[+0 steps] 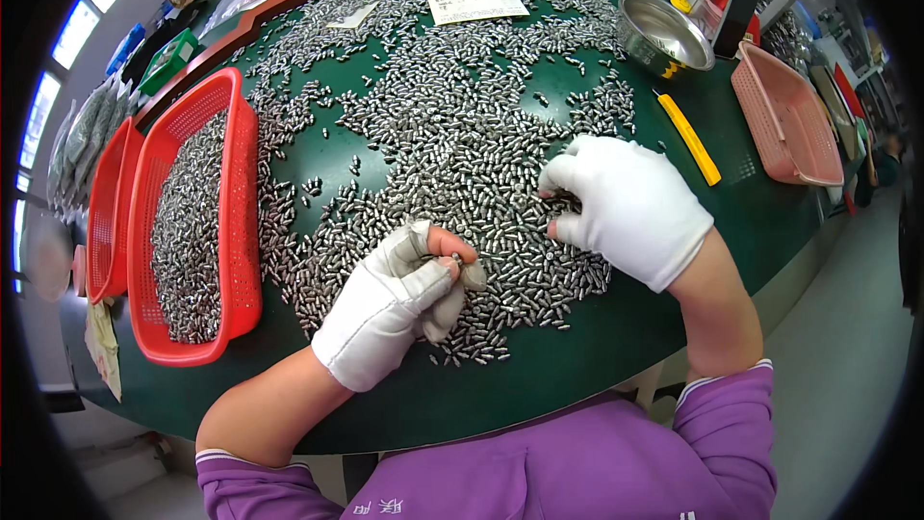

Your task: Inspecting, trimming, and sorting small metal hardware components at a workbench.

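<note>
Small silver bullet-shaped metal pcs [452, 154], where r they?

– Spread across my smooth dark green table [577, 366], w/ more in the long red perforated plastic basket [243, 231] on my left.

– And ur fingers?

– L hand [385, 306] in white glove: thumb & finger pinched narrow over the pile; can't tell what's betw. them. R hand [628, 204], also white-gloved, is down at the pile, thumb & fingers apart; can't tell if it's got any. Slim yellow-handled tool [689, 138] lies near it, to the right.
</note>
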`<action>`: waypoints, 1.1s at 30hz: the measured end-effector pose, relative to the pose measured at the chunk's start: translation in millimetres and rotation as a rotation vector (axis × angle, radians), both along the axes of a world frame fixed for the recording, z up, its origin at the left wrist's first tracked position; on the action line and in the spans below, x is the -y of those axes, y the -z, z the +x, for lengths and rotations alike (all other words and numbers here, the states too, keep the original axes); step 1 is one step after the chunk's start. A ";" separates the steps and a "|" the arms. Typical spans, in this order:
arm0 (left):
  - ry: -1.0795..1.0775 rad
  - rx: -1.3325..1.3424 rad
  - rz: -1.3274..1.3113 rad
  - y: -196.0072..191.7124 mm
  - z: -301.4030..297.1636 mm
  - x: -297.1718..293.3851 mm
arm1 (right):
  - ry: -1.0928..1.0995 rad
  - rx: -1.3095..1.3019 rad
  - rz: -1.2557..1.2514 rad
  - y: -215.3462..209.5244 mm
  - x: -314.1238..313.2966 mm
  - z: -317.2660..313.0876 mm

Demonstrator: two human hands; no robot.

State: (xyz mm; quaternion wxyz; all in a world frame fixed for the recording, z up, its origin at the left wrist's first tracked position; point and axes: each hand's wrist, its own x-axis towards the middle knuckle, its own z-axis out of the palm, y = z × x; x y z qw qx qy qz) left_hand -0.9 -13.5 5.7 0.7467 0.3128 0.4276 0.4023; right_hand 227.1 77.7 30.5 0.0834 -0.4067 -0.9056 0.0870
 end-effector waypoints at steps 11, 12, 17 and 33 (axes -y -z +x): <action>-0.006 -0.040 -0.002 -1.8 2.2 -0.3 | -0.335 -0.590 -0.042 6.4 5.0 -29.5; -0.004 -0.053 0.009 -1.7 2.5 -0.4 | -0.408 -0.571 0.013 5.3 5.2 -32.0; 0.046 -0.036 0.044 3.5 -5.5 0.0 | -0.479 -0.504 0.152 11.0 9.1 -41.4; -0.017 0.070 0.013 9.9 -1.0 -2.4 | -0.527 -0.554 0.265 8.0 6.4 -42.8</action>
